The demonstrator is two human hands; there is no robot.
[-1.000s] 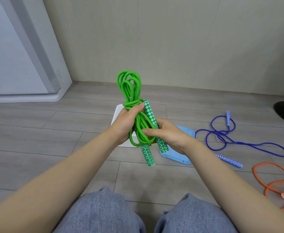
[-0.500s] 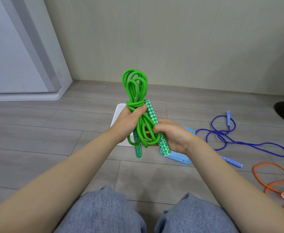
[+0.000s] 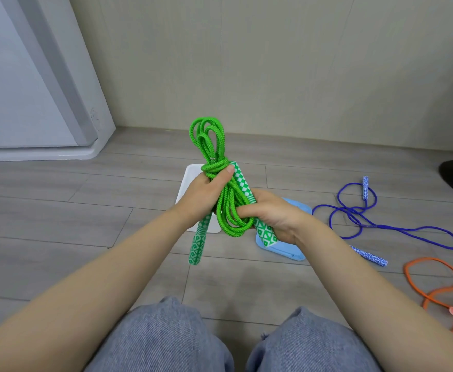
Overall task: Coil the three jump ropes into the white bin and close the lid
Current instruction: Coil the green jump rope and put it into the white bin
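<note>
Both hands [image 3: 203,194] clasp green jump rope [image 3: 221,189], bundle upright.

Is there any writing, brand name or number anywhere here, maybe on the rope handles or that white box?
None can be read.
Green jump rope handles: only a white diamond pattern, no letters.
Blue jump rope handles: pattern only.
White bin and blue lid: plain.
Round mark on the white appliance: too blurred to read.

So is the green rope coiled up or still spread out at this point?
Coiled. The green rope is bundled in loops with a wrap near the top, gripped by the left hand and right hand above the floor.
</note>
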